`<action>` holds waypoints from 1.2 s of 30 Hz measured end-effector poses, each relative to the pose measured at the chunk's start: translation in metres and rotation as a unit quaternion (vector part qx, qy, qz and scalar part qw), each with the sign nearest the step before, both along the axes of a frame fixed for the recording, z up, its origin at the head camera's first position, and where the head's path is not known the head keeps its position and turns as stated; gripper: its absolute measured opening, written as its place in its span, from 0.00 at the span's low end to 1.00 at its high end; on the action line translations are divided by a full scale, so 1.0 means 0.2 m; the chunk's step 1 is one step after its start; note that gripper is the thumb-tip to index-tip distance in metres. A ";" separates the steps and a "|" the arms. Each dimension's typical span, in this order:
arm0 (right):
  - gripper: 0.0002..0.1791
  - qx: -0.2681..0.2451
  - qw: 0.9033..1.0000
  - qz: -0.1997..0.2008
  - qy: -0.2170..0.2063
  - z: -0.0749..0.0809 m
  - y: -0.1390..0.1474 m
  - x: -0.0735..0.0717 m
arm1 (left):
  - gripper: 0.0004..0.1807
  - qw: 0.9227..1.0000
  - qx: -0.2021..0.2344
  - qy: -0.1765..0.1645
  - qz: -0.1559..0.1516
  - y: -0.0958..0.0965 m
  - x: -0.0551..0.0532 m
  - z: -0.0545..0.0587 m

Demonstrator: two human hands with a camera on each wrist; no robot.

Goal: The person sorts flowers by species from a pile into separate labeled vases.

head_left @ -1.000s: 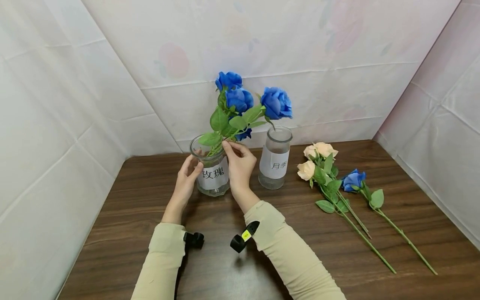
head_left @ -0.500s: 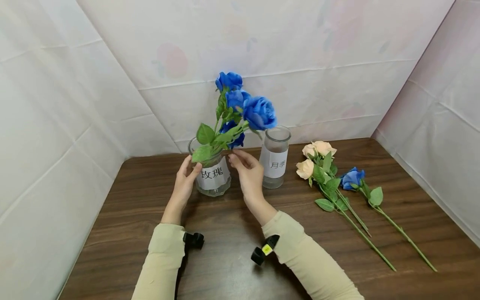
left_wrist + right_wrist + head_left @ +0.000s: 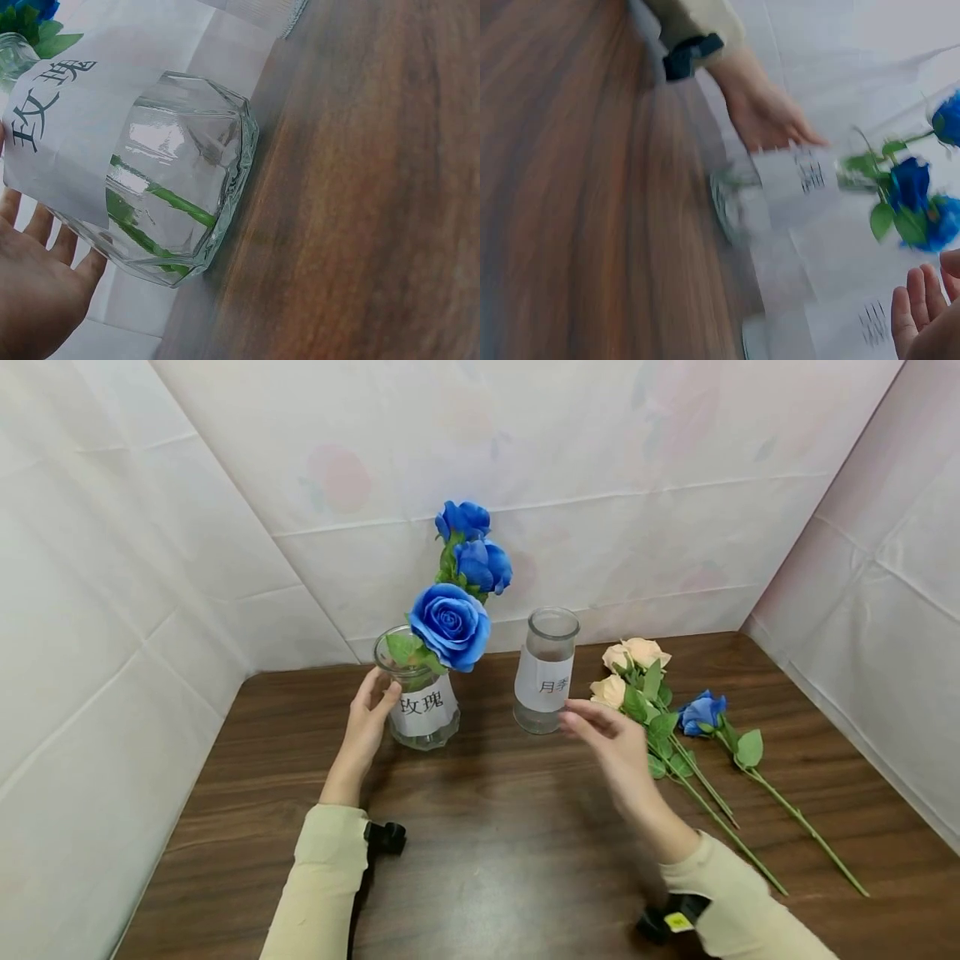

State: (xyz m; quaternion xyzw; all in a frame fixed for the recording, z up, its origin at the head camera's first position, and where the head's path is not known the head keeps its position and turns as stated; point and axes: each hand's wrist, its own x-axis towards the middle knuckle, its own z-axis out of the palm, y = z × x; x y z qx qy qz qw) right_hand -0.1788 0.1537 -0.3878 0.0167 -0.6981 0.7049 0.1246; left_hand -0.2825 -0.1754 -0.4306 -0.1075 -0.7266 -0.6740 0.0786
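Observation:
My left hand (image 3: pixel 363 727) holds the left side of a glass vase (image 3: pixel 426 740) with a white paper label. Blue roses (image 3: pixel 450 625) stand in this vase, the frontmost drooping over its rim. In the left wrist view, green stems (image 3: pixel 180 204) reach down inside the glass, and the left fingers (image 3: pixel 64 246) lie along its side. My right hand (image 3: pixel 617 756) holds nothing. It hovers over the table, right of a second, narrower labelled glass vase (image 3: pixel 536 720), fingers loosely bent. That vase has no flowers in it.
Several cream roses (image 3: pixel 647 653) with leafy stems lie on the wooden table (image 3: pixel 480 860) at the right. A single blue rose (image 3: pixel 702 713) lies beyond them. White cloth (image 3: pixel 637 527) hangs behind and at both sides.
My right hand has let go of the blue rose in the left vase and moved right, past the narrow vase. That rose's bloom has swung down leftward. The left hand has stayed on its vase.

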 end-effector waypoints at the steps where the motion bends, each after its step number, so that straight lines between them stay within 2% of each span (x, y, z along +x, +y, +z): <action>1: 0.19 0.017 1.000 -0.007 -0.005 0.00 0.06 0.02 | 0.31 1.000 0.000 0.001 0.001 0.00 0.00 0.00; 7: 0.12 0.049 0.998 -0.036 -0.020 0.02 0.38 0.14 | 0.31 1.000 0.005 0.000 0.001 -0.01 0.00 0.00; 10: 0.08 0.041 0.998 -0.040 -0.022 0.00 0.53 0.18 | 0.32 1.000 0.003 -0.002 0.002 -0.01 0.00 0.00; 15: 0.08 0.071 0.995 -0.055 -0.033 -0.02 0.75 0.23 | 0.30 1.000 0.002 -0.008 -0.002 -0.02 0.02 0.00; 18: 0.10 0.116 0.989 -0.069 -0.064 -0.03 0.89 0.26 | 0.29 1.000 0.001 -0.012 -0.007 -0.01 0.02 0.01; 20: 0.14 0.175 0.976 -0.078 -0.104 -0.04 0.98 0.28 | 0.29 1.000 0.001 -0.012 -0.009 -0.01 0.02 0.01; 23: 0.23 0.286 0.941 -0.085 -0.160 -0.06 1.10 0.30 | 0.29 1.000 0.002 -0.012 -0.009 -0.01 0.01 0.01; 25: 0.28 0.336 0.922 -0.082 -0.176 -0.08 1.16 0.30 | 0.29 1.000 0.004 -0.012 -0.008 -0.01 0.01 0.01; 26: 0.29 0.352 0.915 -0.083 -0.178 -0.09 1.19 0.30 | 0.29 1.000 0.004 -0.012 -0.006 -0.01 0.01 0.01; 32: 0.31 0.423 0.885 -0.079 -0.176 -0.17 1.30 0.30 | 0.29 1.000 0.002 -0.014 -0.004 -0.01 0.01 0.01; 34: 0.33 0.439 0.877 -0.068 -0.184 -0.18 1.33 0.30 | 0.29 1.000 -0.001 -0.015 -0.006 -0.02 0.01 0.01; 36: 0.34 0.444 0.873 -0.046 -0.195 -0.19 1.35 0.29 | 0.29 1.000 -0.002 -0.014 -0.008 -0.02 0.01 0.01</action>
